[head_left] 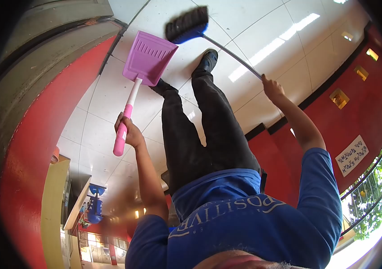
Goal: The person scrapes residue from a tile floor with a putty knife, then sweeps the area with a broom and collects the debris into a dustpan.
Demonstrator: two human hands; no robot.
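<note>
My left hand [128, 130] is wrapped round the pink grip of a dustpan with a white shaft. The pan of this dustpan [149, 57] is pinkish purple and ribbed inside, held out in front of my feet. My right hand [273, 88] grips the end of a broom's thin grey handle. The broom's dark bristle head [187, 24], with a blue base, is a little blurred and lies over the floor just ahead and to the right of the pan.
White tiles cover the floor [262, 33]. At left are a red wall [34, 148] and a grey-brown door [43, 38]. A red wall with a written sign [351, 156] runs along the right, near a railing [372, 190]. A blue chair [95, 208] stands at lower left.
</note>
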